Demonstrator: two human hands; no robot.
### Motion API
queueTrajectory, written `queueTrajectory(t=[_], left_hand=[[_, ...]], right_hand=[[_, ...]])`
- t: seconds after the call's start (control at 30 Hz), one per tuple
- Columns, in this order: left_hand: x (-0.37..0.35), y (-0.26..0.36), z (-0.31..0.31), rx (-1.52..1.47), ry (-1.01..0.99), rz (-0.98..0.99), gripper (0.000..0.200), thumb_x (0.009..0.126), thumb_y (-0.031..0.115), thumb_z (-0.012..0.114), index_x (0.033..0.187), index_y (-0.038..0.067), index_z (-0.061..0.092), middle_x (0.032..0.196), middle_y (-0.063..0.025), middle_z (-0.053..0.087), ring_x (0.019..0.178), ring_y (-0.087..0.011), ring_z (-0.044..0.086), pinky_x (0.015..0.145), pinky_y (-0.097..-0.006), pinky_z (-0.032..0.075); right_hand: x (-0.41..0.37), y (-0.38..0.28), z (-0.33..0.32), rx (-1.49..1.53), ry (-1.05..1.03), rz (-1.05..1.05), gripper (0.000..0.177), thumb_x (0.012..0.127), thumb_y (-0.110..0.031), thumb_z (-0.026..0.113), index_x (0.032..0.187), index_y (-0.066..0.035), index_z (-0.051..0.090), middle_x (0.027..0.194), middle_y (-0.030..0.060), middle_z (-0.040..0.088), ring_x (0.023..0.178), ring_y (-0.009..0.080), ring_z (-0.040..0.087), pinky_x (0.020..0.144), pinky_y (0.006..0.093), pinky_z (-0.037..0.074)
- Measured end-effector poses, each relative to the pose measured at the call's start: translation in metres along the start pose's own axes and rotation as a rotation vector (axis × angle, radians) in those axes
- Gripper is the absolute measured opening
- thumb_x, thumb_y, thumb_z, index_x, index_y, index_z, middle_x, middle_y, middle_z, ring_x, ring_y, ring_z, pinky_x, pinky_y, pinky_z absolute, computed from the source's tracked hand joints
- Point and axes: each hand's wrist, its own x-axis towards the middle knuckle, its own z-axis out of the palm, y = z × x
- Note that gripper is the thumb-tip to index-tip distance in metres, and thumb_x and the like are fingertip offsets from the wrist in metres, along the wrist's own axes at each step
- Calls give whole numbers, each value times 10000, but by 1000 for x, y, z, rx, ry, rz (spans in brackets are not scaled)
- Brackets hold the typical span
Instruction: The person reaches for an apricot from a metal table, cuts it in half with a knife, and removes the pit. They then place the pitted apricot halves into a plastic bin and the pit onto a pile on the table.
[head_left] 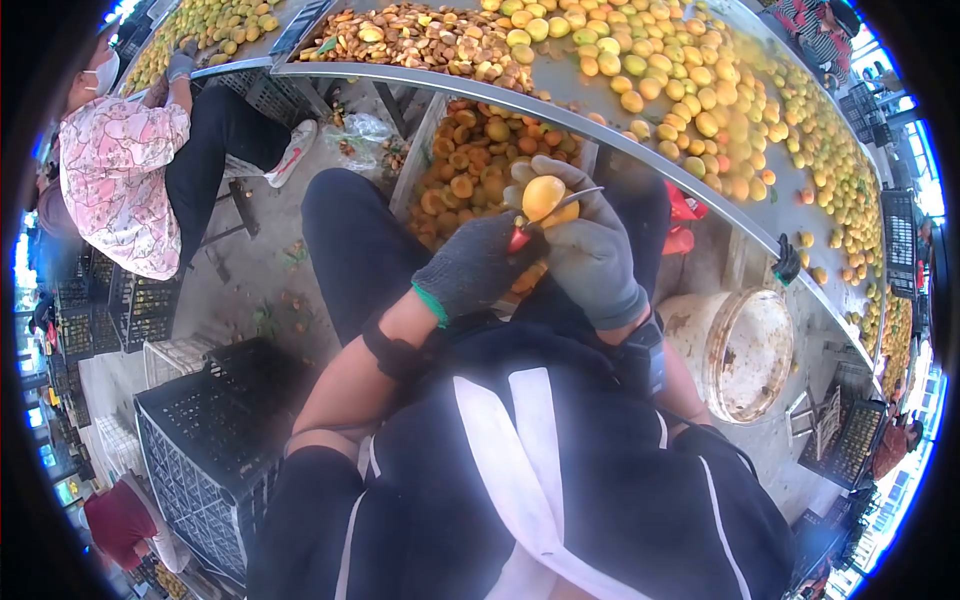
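Over my lap, my left hand (pixel 472 262), in a dark knit glove with a green cuff, is closed around the red handle of a small knife (pixel 518 239). Its thin, slightly curved blade runs to the right, close against a yellow apricot (pixel 543 198). Gloved in grey, my right hand (pixel 597 258) grips that apricot between thumb and fingers. More yellow-orange fruit shows just below it, partly hidden by the hands. Behind and beneath both hands, between my knees, a crate (pixel 408 182) holds many orange apricot halves (pixel 465 150).
A metal-edged table (pixel 560 72) curves ahead, bearing whole apricots (pixel 690 90) and a heap of brown pits (pixel 425 40). At right stands a stained white bucket (pixel 750 355); at left, a black crate (pixel 205 430). A seated co-worker (pixel 125 180) works at far left.
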Motion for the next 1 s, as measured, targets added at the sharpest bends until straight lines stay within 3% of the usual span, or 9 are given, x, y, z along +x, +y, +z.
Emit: queueTrajectory(t=[0.17, 0.2, 0.3, 0.37, 0.53, 0.6, 0.83, 0.93, 1.0], left_hand=[[-10, 16, -35, -545, -138, -105, 208, 911, 215, 670, 1018, 37, 659, 774, -46, 640, 679, -142, 621, 611, -309, 479], [-12, 27, -50, -759, -193, -365, 200, 919, 209, 670, 1023, 38, 664, 761, 10, 605, 691, -60, 584, 606, -256, 468], [1, 38, -53, -474, -91, -509, 213, 908, 198, 677, 1045, 37, 659, 785, -26, 629, 732, -105, 623, 650, -271, 492], [2, 14, -35, -431, 5, -309, 247, 882, 198, 704, 1059, 38, 644, 843, -63, 649, 792, -140, 644, 693, -294, 505], [2, 6, -25, -26, 221, 1, 354, 823, 238, 768, 1077, 47, 610, 938, -76, 658, 854, -151, 640, 767, -306, 509], [3, 3, -29, -159, 244, -119, 360, 816, 236, 776, 1072, 44, 612, 934, -64, 656, 846, -140, 630, 775, -299, 508], [16, -23, -21, -709, 356, -317, 276, 827, 164, 764, 1044, 51, 637, 891, -2, 644, 756, -68, 583, 655, -222, 490], [25, -42, -6, -760, 417, -339, 204, 840, 137, 747, 1002, 61, 650, 853, 13, 640, 708, -52, 568, 597, -201, 464], [32, -49, 1, -760, 408, -376, 186, 845, 130, 740, 994, 66, 649, 828, 17, 633, 669, -50, 556, 572, -201, 455]], right_hand=[[-3, 7, -22, 128, 165, 116, 474, 850, 88, 412, 1304, -20, 497, 1245, 136, 579, 1132, 266, 588, 1004, 369, 474], [-4, 7, -22, 129, 168, 118, 474, 850, 88, 412, 1304, -20, 497, 1245, 136, 579, 1132, 266, 588, 1004, 369, 474], [-5, 1, -1, -179, 172, 216, 402, 891, 49, 509, 1287, -21, 512, 1205, 112, 585, 1107, 199, 582, 986, 312, 462], [-5, 2, 11, -681, 75, 193, 404, 888, 4, 605, 1280, -16, 511, 1181, 91, 583, 1084, 146, 567, 964, 268, 441], [-5, 7, -1, -881, -20, -6, 467, 883, 21, 589, 1336, -13, 482, 1204, 96, 579, 1071, 150, 574, 929, 262, 453], [-5, -8, 3, -455, -3, 293, 529, 885, 29, 549, 1399, -2, 429, 1262, 124, 557, 1076, 178, 591, 896, 297, 490], [18, 4, -23, 297, -182, 367, 586, 886, 24, 522, 1446, 23, 350, 1343, 143, 504, 1085, 197, 601, 869, 310, 510], [29, 16, -23, -78, -62, 253, 537, 891, -1, 570, 1406, 11, 419, 1312, 129, 531, 1080, 200, 602, 875, 303, 506], [39, 31, -39, -875, -50, 28, 426, 897, -47, 623, 1309, -8, 521, 1251, 100, 567, 1054, 187, 607, 882, 297, 502]])
